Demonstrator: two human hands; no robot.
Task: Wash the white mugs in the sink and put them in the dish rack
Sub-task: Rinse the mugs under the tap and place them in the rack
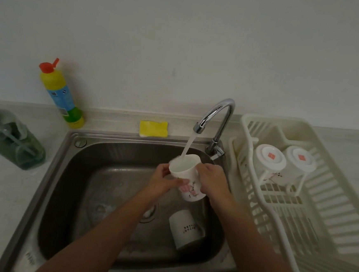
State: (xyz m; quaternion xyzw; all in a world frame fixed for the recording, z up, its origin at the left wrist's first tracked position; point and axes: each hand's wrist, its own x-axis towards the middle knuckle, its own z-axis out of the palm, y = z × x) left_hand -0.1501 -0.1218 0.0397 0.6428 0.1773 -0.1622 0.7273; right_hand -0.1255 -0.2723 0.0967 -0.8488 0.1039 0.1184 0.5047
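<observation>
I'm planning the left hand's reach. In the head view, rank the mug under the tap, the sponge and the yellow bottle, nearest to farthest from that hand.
1. Held mug, in the left hand's grip, mid-frame.
2. Sponge, behind the hand, at the back.
3. Bottle, far left at the back.

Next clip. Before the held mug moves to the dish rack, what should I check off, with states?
1. Left hand and right hand hold the floral mug: ok.
2. Soap rinsed out: cannot tell.
3. Mug emptied of water: not ok, faucet stream running into it.
4. Dish rack has free space beside two upturned mugs: ok.
5. Sink cleared: not ok, one lettered mug lies inside.
</observation>
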